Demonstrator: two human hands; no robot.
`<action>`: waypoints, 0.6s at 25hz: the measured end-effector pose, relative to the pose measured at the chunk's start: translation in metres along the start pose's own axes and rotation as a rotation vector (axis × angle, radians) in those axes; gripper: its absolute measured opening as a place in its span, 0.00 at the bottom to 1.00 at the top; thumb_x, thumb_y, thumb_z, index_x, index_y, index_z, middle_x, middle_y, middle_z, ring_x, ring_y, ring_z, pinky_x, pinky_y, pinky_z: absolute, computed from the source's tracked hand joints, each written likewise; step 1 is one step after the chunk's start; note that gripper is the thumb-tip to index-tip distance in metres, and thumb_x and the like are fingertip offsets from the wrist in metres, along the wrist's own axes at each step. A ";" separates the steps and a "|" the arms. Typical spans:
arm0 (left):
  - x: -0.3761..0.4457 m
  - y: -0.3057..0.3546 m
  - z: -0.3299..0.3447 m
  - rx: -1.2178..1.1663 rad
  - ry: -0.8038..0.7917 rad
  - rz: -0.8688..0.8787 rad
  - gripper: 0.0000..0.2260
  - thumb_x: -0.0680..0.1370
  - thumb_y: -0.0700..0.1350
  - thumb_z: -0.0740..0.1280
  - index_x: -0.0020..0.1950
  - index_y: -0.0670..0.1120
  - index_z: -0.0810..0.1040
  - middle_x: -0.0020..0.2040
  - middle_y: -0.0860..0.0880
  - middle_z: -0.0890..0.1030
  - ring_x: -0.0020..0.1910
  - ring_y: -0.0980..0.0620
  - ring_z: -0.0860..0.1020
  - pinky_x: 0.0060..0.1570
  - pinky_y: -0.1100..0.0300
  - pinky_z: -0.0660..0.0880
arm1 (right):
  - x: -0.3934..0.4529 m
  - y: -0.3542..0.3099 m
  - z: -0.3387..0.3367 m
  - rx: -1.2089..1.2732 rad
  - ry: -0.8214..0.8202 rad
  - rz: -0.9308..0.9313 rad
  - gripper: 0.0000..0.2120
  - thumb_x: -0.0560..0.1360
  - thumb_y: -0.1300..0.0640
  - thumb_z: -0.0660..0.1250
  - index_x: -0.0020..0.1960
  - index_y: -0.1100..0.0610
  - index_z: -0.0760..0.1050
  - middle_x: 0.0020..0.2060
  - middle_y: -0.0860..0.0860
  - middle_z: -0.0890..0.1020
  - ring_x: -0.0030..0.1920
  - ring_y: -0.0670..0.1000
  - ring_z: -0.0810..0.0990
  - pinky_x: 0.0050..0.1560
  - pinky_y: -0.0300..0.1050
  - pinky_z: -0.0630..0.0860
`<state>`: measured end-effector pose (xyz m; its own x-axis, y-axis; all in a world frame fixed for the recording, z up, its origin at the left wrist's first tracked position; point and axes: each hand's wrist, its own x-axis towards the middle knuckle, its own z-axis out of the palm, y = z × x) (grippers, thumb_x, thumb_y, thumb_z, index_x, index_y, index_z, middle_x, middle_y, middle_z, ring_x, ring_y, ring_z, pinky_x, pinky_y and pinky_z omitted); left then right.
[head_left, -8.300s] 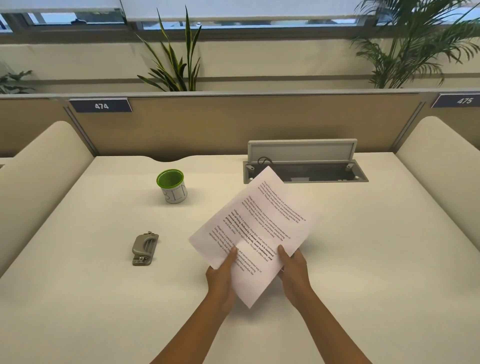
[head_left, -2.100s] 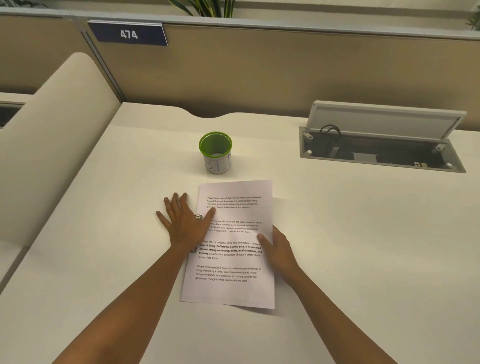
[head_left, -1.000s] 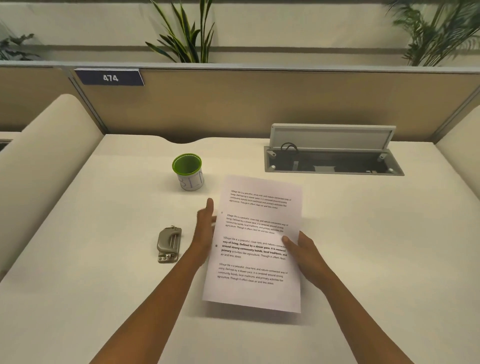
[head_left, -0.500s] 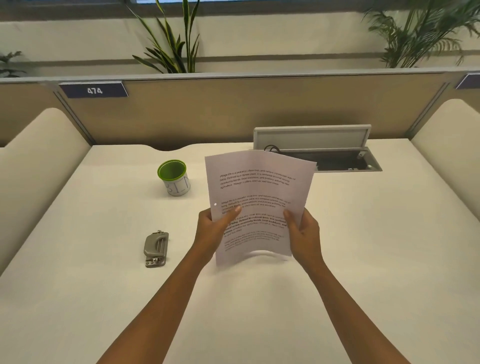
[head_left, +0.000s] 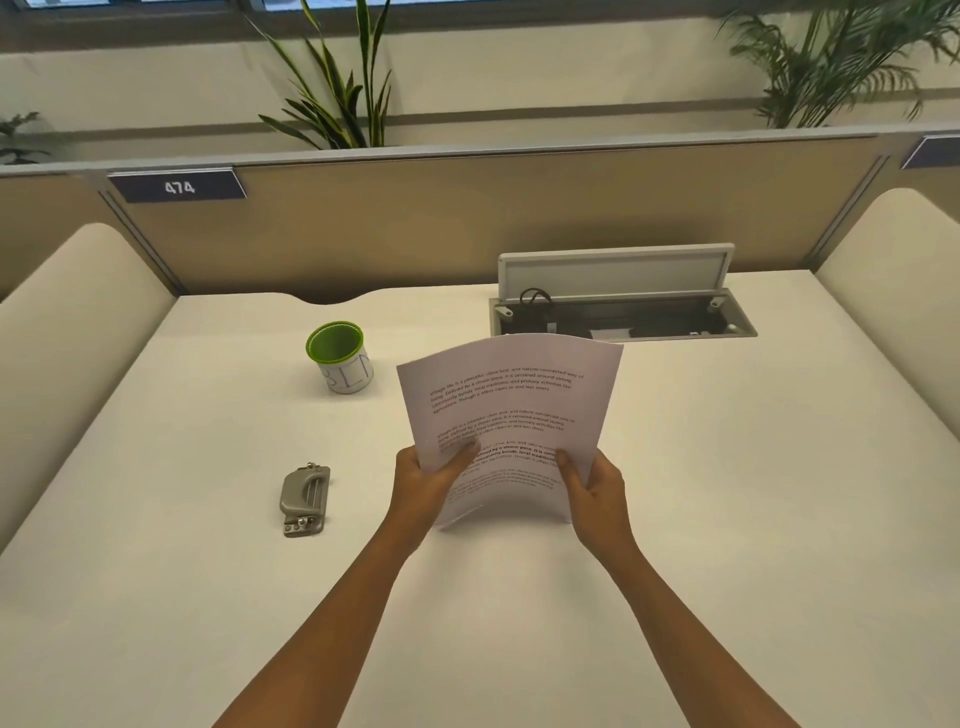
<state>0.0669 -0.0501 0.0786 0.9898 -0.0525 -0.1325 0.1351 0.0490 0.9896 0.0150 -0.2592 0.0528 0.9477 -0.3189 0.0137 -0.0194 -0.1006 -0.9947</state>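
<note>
A printed white paper sheet is held up above the desk, bowed outward in the middle. My left hand grips its lower left edge with the thumb on the printed face. On the lower right edge my right hand grips the same way. A grey metal hole punch lies on the white desk, left of my left hand and apart from it.
A cup with a green rim stands behind the punch. An open cable hatch sits at the back right of the desk. A tan partition with a 474 label closes off the far side; padded dividers flank both sides.
One second ago the sheet lay flat on the desk under both hands. It has since been lifted off the desk, and both hands now grip its lower edges; it bows more than half a second ago.
</note>
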 end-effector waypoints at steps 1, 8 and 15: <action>0.000 -0.001 0.000 0.007 -0.017 0.001 0.09 0.71 0.48 0.78 0.50 0.57 0.87 0.49 0.53 0.89 0.48 0.53 0.86 0.42 0.66 0.81 | 0.001 0.001 -0.001 -0.004 -0.001 0.010 0.11 0.83 0.54 0.63 0.63 0.52 0.78 0.55 0.43 0.85 0.55 0.39 0.83 0.51 0.30 0.78; 0.008 -0.010 0.020 0.118 -0.112 -0.157 0.07 0.72 0.48 0.78 0.49 0.56 0.86 0.50 0.55 0.88 0.48 0.56 0.86 0.44 0.64 0.82 | 0.017 0.007 -0.026 -0.073 0.019 0.048 0.13 0.82 0.52 0.64 0.63 0.55 0.78 0.54 0.48 0.85 0.54 0.46 0.84 0.52 0.42 0.81; 0.009 -0.028 0.072 0.258 -0.319 -0.260 0.20 0.74 0.41 0.76 0.65 0.47 0.79 0.60 0.49 0.85 0.58 0.48 0.84 0.59 0.50 0.81 | 0.036 0.027 -0.084 -0.317 0.082 0.153 0.12 0.78 0.59 0.69 0.61 0.58 0.76 0.53 0.49 0.82 0.52 0.52 0.80 0.52 0.42 0.72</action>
<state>0.0691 -0.1236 0.0534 0.8561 -0.3354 -0.3933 0.3205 -0.2526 0.9129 0.0217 -0.3529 0.0349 0.8979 -0.4257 -0.1118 -0.2689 -0.3296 -0.9050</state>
